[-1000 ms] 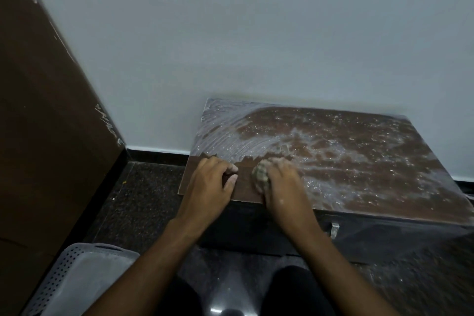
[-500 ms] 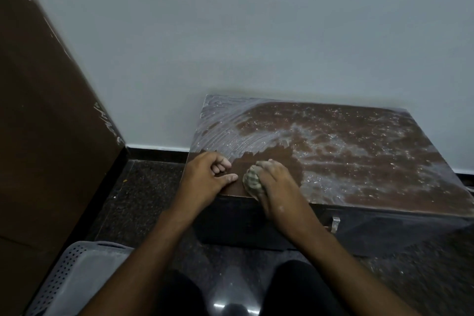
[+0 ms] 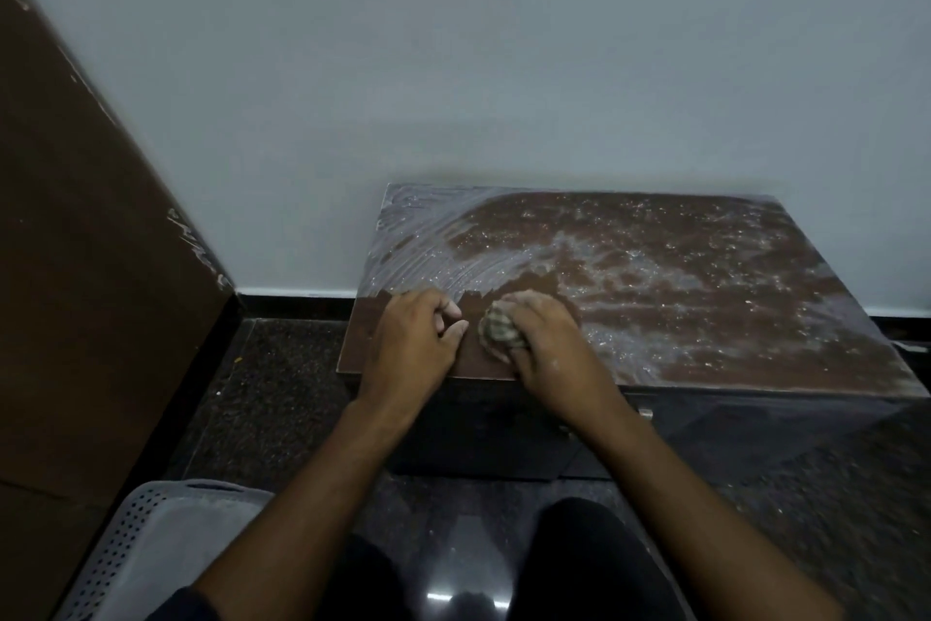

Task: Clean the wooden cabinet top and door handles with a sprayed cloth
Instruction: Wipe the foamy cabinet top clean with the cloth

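A low brown wooden cabinet stands against the wall; its top (image 3: 680,298) is streaked with white foam and droplets, wiped in arcs at the far left. My right hand (image 3: 546,343) presses a balled checked cloth (image 3: 496,328) onto the near-left part of the top. My left hand (image 3: 413,343) rests beside it on the top's front-left corner, fingers curled, holding nothing. A small metal door handle (image 3: 646,414) peeks out on the dark cabinet front beside my right forearm.
A tall brown wooden panel (image 3: 85,268) leans along the left. A grey perforated plastic basket (image 3: 151,550) sits on the dark speckled floor at the lower left. A pale wall with a black skirting runs behind the cabinet. My dark-clothed knees are at the bottom.
My right hand with the cloth has shifted slightly along the near-left edge of the top. The left hand stays on the corner with its fingers curled in a bit more.
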Demonstrator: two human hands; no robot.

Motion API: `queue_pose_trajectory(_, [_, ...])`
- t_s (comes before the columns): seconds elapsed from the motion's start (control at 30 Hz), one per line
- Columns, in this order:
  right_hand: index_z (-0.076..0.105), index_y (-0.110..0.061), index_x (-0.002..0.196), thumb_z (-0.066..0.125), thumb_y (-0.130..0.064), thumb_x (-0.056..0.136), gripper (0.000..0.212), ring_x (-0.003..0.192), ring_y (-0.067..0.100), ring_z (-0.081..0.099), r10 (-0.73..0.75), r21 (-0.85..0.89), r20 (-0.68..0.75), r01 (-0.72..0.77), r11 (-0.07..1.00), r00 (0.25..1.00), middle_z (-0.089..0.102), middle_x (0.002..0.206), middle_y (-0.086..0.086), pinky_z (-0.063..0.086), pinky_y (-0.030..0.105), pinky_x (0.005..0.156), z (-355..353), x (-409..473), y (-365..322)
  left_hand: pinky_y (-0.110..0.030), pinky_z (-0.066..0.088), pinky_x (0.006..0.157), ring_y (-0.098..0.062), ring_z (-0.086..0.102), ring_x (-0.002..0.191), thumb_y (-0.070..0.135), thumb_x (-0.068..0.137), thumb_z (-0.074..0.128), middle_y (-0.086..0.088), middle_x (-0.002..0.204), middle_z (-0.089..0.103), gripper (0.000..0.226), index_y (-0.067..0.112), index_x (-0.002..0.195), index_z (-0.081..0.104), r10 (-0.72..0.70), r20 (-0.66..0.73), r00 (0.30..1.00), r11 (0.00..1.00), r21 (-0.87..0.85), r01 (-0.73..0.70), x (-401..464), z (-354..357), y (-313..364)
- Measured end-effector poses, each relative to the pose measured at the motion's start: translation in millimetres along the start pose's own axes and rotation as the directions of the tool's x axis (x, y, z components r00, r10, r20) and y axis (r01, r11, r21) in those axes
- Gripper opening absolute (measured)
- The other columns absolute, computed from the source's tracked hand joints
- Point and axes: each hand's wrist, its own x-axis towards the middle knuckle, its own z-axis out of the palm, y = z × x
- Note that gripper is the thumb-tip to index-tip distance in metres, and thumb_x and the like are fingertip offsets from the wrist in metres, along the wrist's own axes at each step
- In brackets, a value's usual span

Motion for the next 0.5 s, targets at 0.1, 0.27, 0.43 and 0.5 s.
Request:
queue_pose_trajectory(0.1, [0.055,-0.008,0.137,0.061,-0.012,0.094,0.043,0.127,0.023,0.046,0.112,-0.022,-0.052,-0.113,0.993,0.992,0.054,0.136,0.010,0.041,0.043,0.111,-3,15,9,-0.017,0.038,0.066,-0.005,0.051,0.075,0.023,0.077,0.078,0.011,0.067,0.052,0.018,0.027,0.079,0.061,0.016,-0.036,0.999,1.000,-0.016,-0.017,-10,-8,-2])
queue_pose_trajectory(0.27, [0.055,-0.007,0.137,0.059,-0.007,0.091,0.046,0.129,0.026,0.046,-0.084,0.013,0.023,0.083,0.996,0.996,0.055,0.136,0.010,0.036,0.042,0.116,8,-26,-25,-0.022,0.042,0.065,-0.006,0.052,0.074,0.026,0.075,0.081,0.009,0.068,0.054,0.021,0.026,0.081,0.061,0.001,-0.028,1.000,1.000,-0.025,-0.001,-20,-11,-3])
queue_pose_trajectory(0.43, [0.058,-0.010,0.133,0.062,-0.005,0.092,0.042,0.124,0.020,0.046,0.023,0.047,-0.039,-0.021,0.999,0.999,0.057,0.132,0.006,0.039,0.034,0.111,-14,-15,7,-0.031,0.050,0.065,-0.010,0.056,0.070,0.028,0.069,0.086,0.006,0.068,0.058,0.024,0.024,0.074,0.062,-0.114,0.017,0.993,0.991,-0.070,0.115,-21,-11,-1])
queue_pose_trajectory(0.5, [0.059,-0.007,0.132,0.061,-0.007,0.093,0.039,0.120,0.020,0.047,0.089,0.048,-0.070,-0.086,0.995,0.994,0.058,0.129,0.007,0.042,0.037,0.108,-21,-10,7,-0.031,0.052,0.064,-0.010,0.057,0.067,0.026,0.068,0.087,0.005,0.069,0.059,0.025,0.023,0.073,0.063,-0.142,0.020,0.990,0.985,-0.092,0.144,-22,-14,1])
